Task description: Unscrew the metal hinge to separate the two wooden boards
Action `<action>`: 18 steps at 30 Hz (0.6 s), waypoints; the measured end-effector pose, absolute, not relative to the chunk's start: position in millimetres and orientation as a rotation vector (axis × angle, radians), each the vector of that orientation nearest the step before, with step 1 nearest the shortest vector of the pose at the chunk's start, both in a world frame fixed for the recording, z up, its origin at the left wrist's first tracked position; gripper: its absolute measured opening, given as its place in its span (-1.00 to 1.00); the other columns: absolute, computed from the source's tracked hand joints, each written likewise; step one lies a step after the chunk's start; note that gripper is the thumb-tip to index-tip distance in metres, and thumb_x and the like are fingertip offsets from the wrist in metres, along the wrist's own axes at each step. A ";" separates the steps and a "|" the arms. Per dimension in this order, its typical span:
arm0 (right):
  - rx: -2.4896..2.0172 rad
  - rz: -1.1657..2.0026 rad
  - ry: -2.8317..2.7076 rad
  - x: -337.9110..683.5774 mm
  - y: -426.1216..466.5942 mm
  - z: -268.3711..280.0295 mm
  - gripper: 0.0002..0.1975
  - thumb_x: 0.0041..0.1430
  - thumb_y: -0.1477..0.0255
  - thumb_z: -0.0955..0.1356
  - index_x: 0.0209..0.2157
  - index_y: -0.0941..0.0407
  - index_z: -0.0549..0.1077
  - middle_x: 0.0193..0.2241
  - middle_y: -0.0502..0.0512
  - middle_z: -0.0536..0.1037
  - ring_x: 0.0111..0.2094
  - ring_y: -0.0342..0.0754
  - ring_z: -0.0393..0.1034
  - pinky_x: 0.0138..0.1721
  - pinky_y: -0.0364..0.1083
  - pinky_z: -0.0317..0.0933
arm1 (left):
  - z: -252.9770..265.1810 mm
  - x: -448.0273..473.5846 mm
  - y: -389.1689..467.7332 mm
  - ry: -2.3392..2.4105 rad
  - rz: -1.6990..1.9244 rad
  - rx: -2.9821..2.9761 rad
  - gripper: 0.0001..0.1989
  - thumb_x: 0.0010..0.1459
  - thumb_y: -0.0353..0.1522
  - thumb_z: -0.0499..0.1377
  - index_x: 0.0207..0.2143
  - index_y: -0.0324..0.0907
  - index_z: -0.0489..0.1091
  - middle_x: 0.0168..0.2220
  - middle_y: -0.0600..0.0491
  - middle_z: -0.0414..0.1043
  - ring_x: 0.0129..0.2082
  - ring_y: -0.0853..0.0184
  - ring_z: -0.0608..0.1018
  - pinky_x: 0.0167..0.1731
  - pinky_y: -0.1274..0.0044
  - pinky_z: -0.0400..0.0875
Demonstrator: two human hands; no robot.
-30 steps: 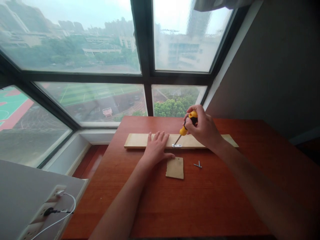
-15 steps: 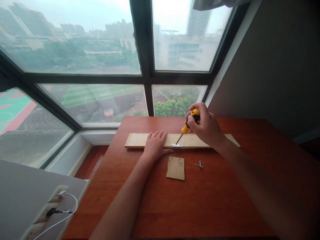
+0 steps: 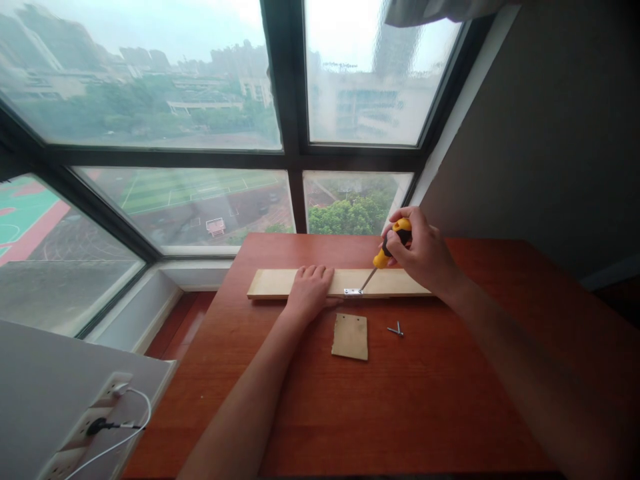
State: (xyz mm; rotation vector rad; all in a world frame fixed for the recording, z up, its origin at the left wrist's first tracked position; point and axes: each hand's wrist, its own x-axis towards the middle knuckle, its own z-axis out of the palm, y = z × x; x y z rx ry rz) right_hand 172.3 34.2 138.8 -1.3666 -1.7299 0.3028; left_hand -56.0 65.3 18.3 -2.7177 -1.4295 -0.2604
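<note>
A long pale wooden board [image 3: 273, 283] lies across the table, with a small metal bracket [image 3: 353, 292] at its near edge. My left hand [image 3: 311, 288] rests flat on the board just left of the bracket, fingers stretched out. In my right hand [image 3: 421, 248] is a yellow and black screwdriver [image 3: 381, 259], tilted, its tip at the right end of the bracket. Nearer to me lies a small tan rectangular piece [image 3: 349, 337] with two holes along its far edge. Right of it are a couple of screws [image 3: 397, 329], loose on the table.
The reddish-brown wooden table [image 3: 400, 400] meets large dark-framed windows [image 3: 295, 160] at its far side. At the lower left, a wall with sockets [image 3: 83, 427] carries a white cable [image 3: 143, 430] and a black plug [image 3: 97, 426]. A dark wall stands at the right.
My right hand has moved the screwdriver slightly right, its tip going from the middle of the bracket to its right end. My left hand stays on the board.
</note>
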 end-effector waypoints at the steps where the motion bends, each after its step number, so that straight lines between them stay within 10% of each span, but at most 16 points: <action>1: -1.367 0.320 -1.721 172.4 34.0 138.3 -0.77 0.21 0.31 0.27 -0.10 0.03 0.27 -0.31 0.06 0.49 -0.43 -0.03 0.47 -0.60 -0.13 0.39 | 18.2 -55.8 65.2 -1.428 -0.260 -2.714 -0.32 0.00 -0.01 0.30 0.08 -0.17 0.28 0.01 -0.16 0.40 0.03 0.04 0.41 0.03 0.31 0.20; 18: -1.403 0.196 -1.774 169.7 39.0 137.5 -0.74 0.22 0.23 0.28 -0.12 0.05 0.28 -0.36 0.06 0.49 -0.51 -0.05 0.41 -0.51 -0.06 0.36 | 17.9 -54.8 61.2 -1.467 -0.327 -2.721 -0.39 0.09 0.02 0.20 0.08 -0.14 0.28 0.04 -0.16 0.39 0.05 0.04 0.40 0.06 0.28 0.18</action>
